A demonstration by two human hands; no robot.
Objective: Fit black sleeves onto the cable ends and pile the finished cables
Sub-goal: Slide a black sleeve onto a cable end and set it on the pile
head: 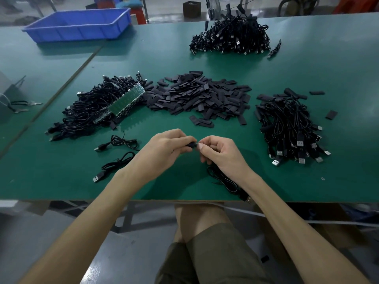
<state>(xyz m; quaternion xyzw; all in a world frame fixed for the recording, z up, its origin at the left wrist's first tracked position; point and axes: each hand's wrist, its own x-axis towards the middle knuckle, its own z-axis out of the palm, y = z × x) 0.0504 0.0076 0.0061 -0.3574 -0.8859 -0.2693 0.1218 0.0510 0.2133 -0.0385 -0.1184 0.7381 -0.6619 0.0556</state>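
A green matte-topped work table [307,78] fills the view. A blue rectangular plastic tray [78,25] rests on it at far left. Below, a grey polished floor [82,253] reflects pale, diffuse light.

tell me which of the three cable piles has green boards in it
The left pile, beside the heap of loose sleeves: a row of green boards lies across it. The right pile and the far pile show only black cables and plugs.

Flat black sleeves [201,97] are lying heaped mid-surface [174,58]. Unsleeved cables [92,113] are tangling to their left, finished cables [291,130] piling right. One cable [223,179], pinched by left hand [164,148] and right hand [219,152], is trailing to the near edge.
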